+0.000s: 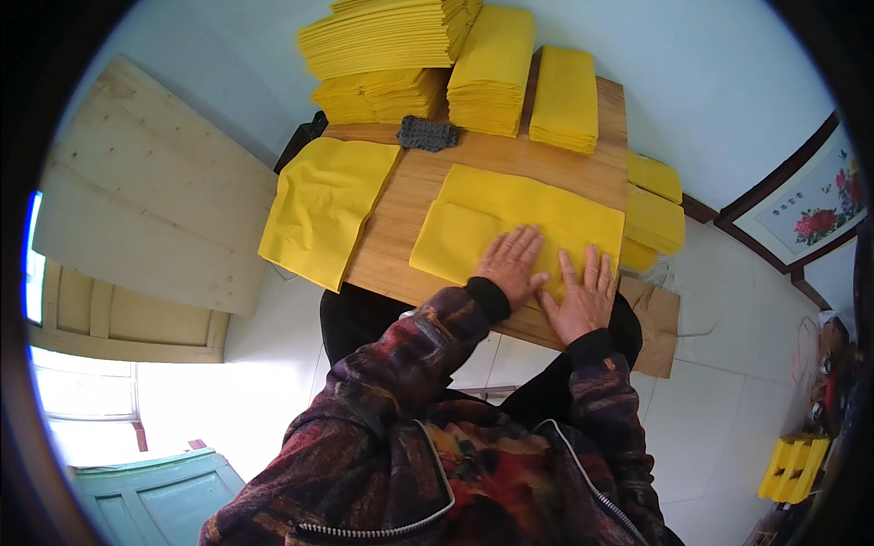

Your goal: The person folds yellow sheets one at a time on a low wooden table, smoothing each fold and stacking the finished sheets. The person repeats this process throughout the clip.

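Under both flat hands lies the folded yellow paper.

Folded paper sheet under hands: plain bright yellow. Paper stacks at back: same yellow. Table: light wood grain. Jacket sleeves: dark mottled maroon-brown, black cuffs. Small mat: dark grey lattice. Floor tiles: white.
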